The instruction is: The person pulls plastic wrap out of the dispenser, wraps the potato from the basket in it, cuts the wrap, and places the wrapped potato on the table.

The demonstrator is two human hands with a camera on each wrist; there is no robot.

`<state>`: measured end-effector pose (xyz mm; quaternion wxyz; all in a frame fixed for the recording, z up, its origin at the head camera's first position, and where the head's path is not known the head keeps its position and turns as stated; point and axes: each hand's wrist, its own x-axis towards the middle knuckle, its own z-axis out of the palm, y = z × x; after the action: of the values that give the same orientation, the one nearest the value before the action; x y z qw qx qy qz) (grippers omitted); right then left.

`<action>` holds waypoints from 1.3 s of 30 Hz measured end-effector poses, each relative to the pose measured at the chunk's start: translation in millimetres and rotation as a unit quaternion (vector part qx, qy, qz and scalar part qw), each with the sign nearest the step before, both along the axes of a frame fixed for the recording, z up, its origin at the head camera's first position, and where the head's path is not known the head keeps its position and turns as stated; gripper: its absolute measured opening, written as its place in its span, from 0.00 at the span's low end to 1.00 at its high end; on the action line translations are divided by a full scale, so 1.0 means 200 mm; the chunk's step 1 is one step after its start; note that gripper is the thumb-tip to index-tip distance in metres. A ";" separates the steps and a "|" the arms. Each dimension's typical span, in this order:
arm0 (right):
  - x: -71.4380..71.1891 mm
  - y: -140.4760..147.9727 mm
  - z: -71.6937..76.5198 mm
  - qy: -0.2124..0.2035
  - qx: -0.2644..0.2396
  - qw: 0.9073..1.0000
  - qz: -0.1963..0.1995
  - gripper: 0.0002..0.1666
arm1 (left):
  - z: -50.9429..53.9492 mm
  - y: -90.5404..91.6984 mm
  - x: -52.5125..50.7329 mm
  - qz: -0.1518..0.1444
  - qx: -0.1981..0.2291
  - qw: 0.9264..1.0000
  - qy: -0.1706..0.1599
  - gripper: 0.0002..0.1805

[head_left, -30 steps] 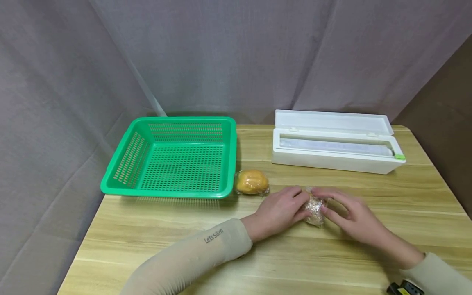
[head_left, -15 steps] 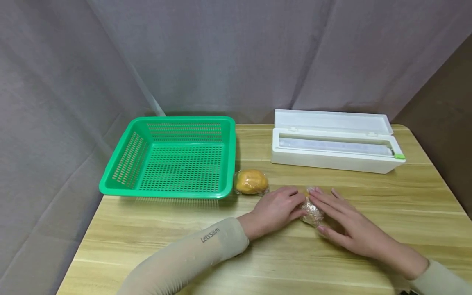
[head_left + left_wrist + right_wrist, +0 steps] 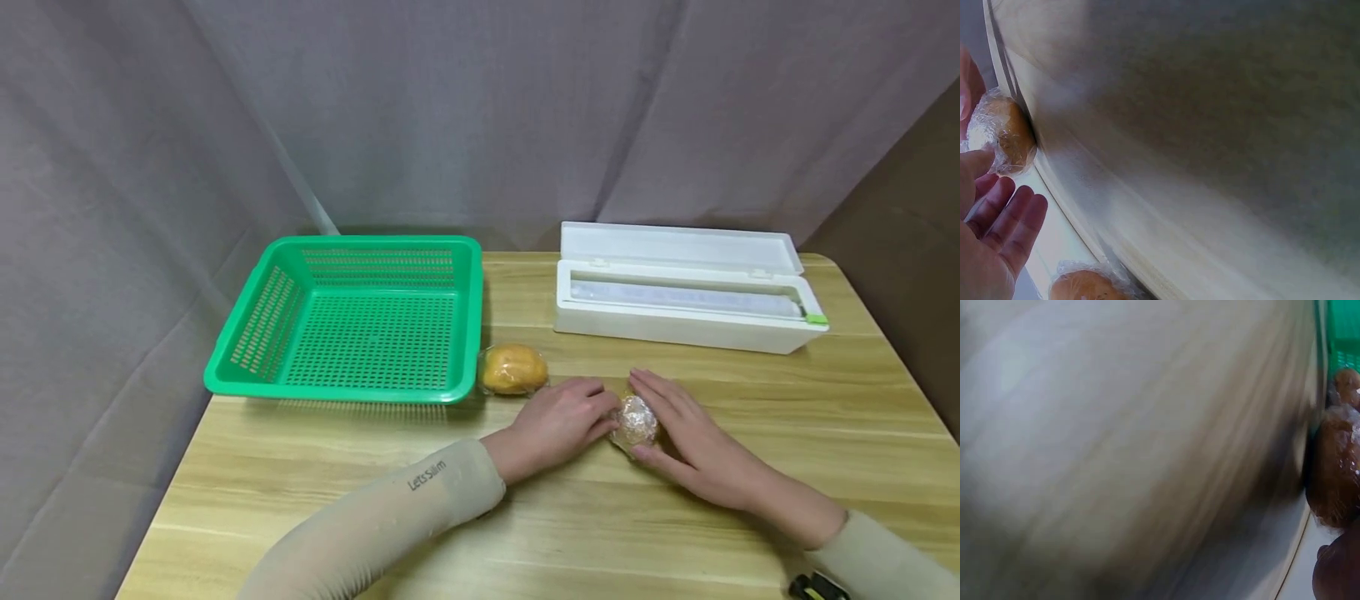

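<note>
A yellow-orange fruit wrapped in cling film point(image 3: 636, 421) lies on the table between my two hands, its crinkled film glinting on top. At its left side my left hand point(image 3: 558, 422) pinches the film with thumb and index finger. In the left wrist view, the other fingers point(image 3: 1016, 225) of that hand curve loosely below the wrapped fruit point(image 3: 1016, 134). My right hand point(image 3: 701, 454) cups the right side, with its fingers along the far edge and the thumb at the near edge. Only a bit of the right hand point(image 3: 1338, 565) shows in the right wrist view.
A second film-wrapped yellow-orange fruit point(image 3: 513, 369) lies beside a green plastic basket point(image 3: 342, 393). Back right stands a white cling film dispenser point(image 3: 686, 327), its lid point(image 3: 678, 248) raised and a roll point(image 3: 682, 298) inside. A grey curtain point(image 3: 480, 117) hangs behind the table.
My right hand has shifted from pinching the fruit's right side to cupping it more widely. The wrapped fruit has turned slightly; my left hand stays almost in place.
</note>
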<state>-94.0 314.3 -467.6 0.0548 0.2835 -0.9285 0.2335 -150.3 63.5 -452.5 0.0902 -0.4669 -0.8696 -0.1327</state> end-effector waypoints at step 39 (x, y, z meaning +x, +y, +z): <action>-0.11 0.04 0.17 -0.225 -0.121 0.965 -0.062 0.34 | 0.01 0.03 -0.01 0.006 0.000 1.000 0.000 0.29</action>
<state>-116.8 321.4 -434.1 -0.1069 0.1568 -0.8974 0.3983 -152.3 69.6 -450.2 0.0913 -0.4612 -0.8726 -0.1324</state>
